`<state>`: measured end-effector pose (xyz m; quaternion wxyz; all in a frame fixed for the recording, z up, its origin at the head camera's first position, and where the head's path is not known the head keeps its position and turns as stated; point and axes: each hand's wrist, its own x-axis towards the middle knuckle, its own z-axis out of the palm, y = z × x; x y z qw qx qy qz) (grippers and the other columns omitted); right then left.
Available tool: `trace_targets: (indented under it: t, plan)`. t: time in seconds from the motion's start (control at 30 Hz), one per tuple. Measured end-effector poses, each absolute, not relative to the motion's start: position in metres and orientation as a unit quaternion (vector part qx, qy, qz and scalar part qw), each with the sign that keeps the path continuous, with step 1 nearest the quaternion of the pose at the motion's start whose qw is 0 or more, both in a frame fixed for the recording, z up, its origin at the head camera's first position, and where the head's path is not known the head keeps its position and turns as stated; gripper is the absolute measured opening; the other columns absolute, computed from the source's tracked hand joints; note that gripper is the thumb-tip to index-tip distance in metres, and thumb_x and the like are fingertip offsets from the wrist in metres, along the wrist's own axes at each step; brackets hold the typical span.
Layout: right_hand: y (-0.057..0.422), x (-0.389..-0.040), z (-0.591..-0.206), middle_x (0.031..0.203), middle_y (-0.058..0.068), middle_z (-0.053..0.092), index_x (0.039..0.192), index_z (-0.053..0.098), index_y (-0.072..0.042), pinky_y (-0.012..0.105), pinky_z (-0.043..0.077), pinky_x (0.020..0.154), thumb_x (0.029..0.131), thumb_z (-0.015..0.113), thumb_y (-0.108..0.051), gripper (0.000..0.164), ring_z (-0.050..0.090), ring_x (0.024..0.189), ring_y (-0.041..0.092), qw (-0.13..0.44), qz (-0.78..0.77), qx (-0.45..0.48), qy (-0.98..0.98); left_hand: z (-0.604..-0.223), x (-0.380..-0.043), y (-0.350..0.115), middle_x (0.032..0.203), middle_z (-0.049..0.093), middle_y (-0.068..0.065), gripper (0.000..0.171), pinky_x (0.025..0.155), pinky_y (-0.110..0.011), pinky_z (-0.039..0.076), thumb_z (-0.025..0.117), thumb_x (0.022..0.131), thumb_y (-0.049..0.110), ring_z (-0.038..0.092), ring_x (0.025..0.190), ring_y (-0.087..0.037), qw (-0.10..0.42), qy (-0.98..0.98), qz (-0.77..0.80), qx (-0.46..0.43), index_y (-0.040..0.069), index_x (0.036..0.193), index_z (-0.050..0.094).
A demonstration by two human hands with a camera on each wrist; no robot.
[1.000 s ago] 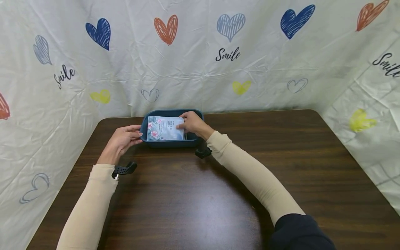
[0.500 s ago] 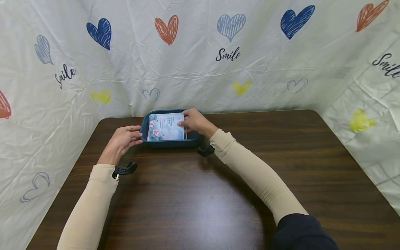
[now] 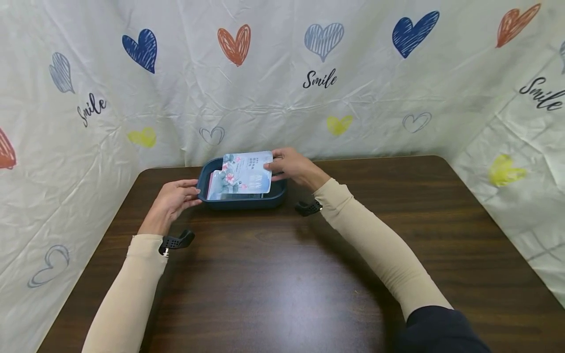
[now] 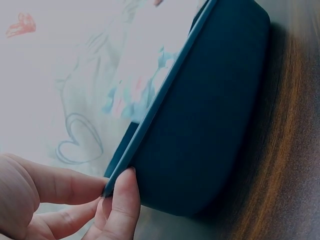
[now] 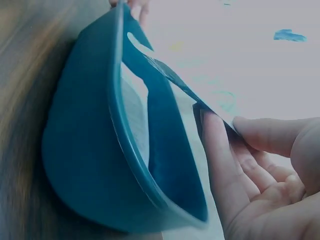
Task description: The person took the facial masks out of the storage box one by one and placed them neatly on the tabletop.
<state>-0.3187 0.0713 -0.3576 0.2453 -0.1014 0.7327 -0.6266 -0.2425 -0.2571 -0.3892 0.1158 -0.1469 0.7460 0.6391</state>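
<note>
Since the earlier frame, the right hand (image 3: pixel 293 166) has moved to the right and a little to the far side, and the packet (image 3: pixel 249 171) has gone with it. The left hand (image 3: pixel 176 196) has stayed at the left end of the blue tub (image 3: pixel 244 202), where thumb and fingers pinch the rim. The right hand pinches the packet's right edge closely, thumb above and fingers beneath.

The work seems to be in its middle: this packet is raised over the tub but not yet outside it, and another packet (image 3: pixel 215 185) lies inside, at the left. How many remain, I cannot tell.

The held packet is flat, pale blue, tilted, with pink flowers and dark printed characters.
</note>
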Motion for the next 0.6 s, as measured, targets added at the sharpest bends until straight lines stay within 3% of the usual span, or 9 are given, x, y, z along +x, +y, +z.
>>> trace_targets:
  t: [0.23,0.6]
  plan:
    - [0.099,-0.318,-0.350,0.118,0.015,0.067,0.137,0.054,-0.002,0.044,0.056,0.096,0.100,0.063,-0.008,0.039,0.068,0.098,0.022,0.246,-0.641,-0.093,0.721,-0.391,-0.242,-0.259,0.152,0.042,-0.023,0.054,0.092,-0.027,0.057,0.054,0.104,0.007,0.062,0.103,-0.020,0.116,0.743,0.644,-0.140,0.004,0.155,0.040]
    - [0.144,-0.316,-0.346,0.113,0.010,0.070,0.143,0.051,-0.002,0.037,0.059,0.086,0.101,0.060,-0.006,0.043,0.070,0.095,0.020,0.236,-0.647,-0.102,0.718,-0.393,-0.245,-0.258,0.149,0.044,-0.022,0.053,0.085,-0.024,0.059,0.055,0.103,0.007,0.062,0.097,-0.017,0.111,0.737,0.649,-0.150,0.004,0.154,0.042]
